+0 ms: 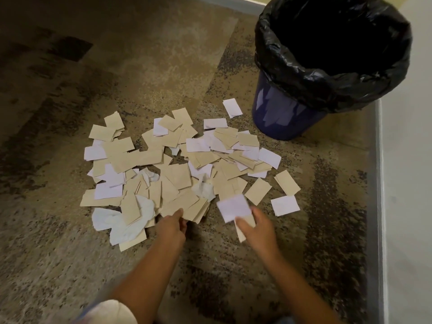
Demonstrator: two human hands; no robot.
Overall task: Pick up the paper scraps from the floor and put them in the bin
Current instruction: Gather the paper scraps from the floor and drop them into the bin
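A wide pile of paper scraps (pixel 177 164), tan and white, lies spread on the carpet. My left hand (pixel 171 226) is at the pile's near edge, its fingers closed on a stack of tan scraps (pixel 194 210). My right hand (pixel 257 228) is shut on a few scraps, a white scrap (pixel 233 206) on top and a tan one beneath, held just above the floor. The blue bin (pixel 278 113) with a black liner (pixel 327 87) stands open at the upper right, beyond the pile.
A patterned brown carpet (pixel 140 66) covers the floor. Its grey border (pixel 376 183) runs along the right, with pale floor (pixel 409 206) beyond it. Loose scraps (pixel 285 204) lie right of my right hand, and one white scrap (pixel 232 108) lies beside the bin.
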